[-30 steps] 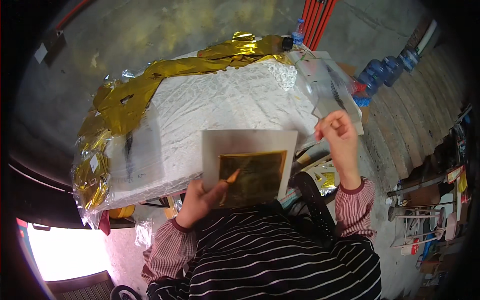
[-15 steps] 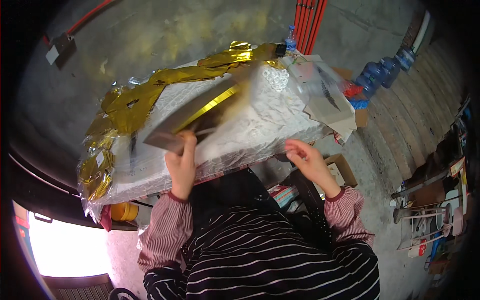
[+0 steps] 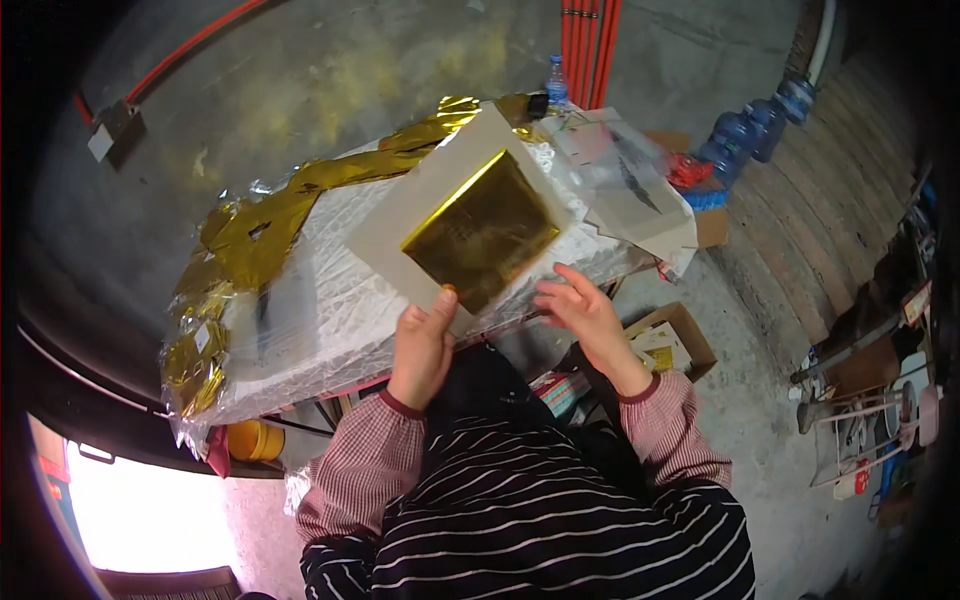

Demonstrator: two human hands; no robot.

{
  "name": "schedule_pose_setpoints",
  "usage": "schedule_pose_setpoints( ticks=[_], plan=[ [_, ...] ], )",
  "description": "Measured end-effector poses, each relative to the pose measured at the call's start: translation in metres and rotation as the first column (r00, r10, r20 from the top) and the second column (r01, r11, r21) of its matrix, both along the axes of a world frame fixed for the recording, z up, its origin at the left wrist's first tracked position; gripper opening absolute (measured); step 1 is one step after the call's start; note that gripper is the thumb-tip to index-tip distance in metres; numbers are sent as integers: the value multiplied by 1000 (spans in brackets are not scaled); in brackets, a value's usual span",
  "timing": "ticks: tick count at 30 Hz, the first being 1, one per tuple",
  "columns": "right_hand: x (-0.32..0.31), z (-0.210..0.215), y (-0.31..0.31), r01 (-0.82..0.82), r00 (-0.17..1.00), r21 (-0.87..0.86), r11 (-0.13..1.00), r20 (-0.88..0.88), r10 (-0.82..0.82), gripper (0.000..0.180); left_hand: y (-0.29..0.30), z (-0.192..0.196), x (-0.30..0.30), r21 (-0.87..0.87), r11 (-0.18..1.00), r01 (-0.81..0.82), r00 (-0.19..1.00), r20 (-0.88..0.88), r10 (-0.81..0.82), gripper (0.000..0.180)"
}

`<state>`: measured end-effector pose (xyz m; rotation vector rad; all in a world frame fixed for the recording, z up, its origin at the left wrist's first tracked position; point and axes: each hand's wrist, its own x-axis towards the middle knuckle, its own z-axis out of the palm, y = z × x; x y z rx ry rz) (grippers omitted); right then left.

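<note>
Between the thumb and fingers of my left hand (image 3: 424,340) is the near corner of a pale card (image 3: 390,235). A shiny gold foil rectangle (image 3: 483,228) covers the middle of its upper face, with a plain border around it. The card is held tilted above the table. My right hand (image 3: 583,312), just right of the card's lower edge, has its fingers apart and nothing in them. Beneath lies a table (image 3: 320,330) covered in wrinkled clear plastic over white.
Crumpled gold foil (image 3: 250,220) runs along the table's far and left edges. Clear sheets and card (image 3: 630,190) lie at the right end, near a water bottle (image 3: 557,82). An open carton (image 3: 680,345) stands on the floor at right. Large blue water jugs (image 3: 745,140) stand beyond.
My left hand has moved right and turned the card so its gold face shows more fully. My right hand has shifted a little left, still empty.
</note>
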<state>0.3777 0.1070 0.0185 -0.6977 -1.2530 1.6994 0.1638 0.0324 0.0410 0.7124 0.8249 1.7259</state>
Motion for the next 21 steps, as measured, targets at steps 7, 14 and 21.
schedule_pose_setpoints(
  ticks=[7,14,21],
  plan=[
    [28,25,-4,22,984,-89,996,-172,-37,17,-13,-15,43,-140,956,256,963,-53,-266,25],
    [68,3,-8,-142,965,-166,976,-244,99,19,12,-1,64,-40,984,175,972,165,-166,32],
    [155,4,30,342,908,15,940,-263,-326,18,6,22,99,-17,906,422,840,-368,-398,34]
  ],
)
